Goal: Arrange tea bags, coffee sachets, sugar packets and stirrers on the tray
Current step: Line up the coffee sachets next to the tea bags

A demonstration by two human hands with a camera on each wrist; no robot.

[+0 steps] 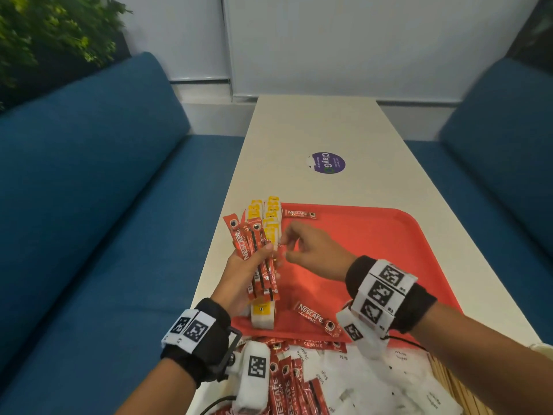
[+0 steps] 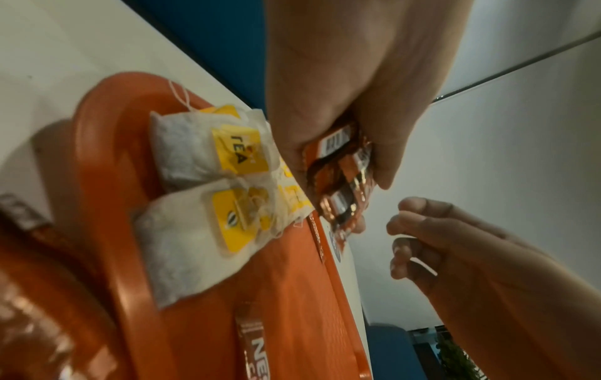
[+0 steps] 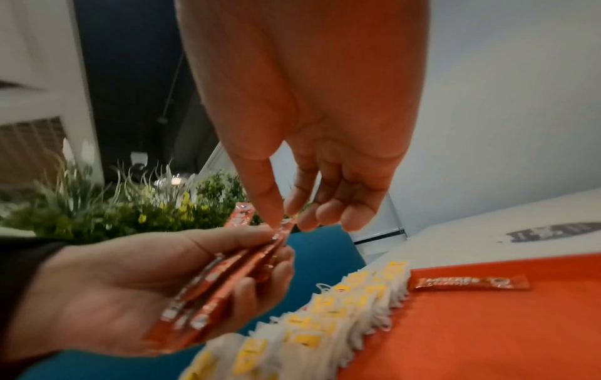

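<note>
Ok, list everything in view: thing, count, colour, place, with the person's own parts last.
tray: one, red, on the table.
tea bags: a row, count unclear, white with yellow tags, along the tray's left edge.
loose coffee sachets: two, red, lying on the tray, one near, one at the far edge.
coffee sachet pile: many, red, on the table in front of the tray.
sugar packets: many, white, right of that pile.
stirrers: several, wooden, near right edge.
sticker: one, purple, far on the table.
table: one, cream.
benches: two, blue, either side.
plant: green, far left.
left hand: holds a bundle of red sachets.
right hand: fingertips at the bundle; grip unclear.
</note>
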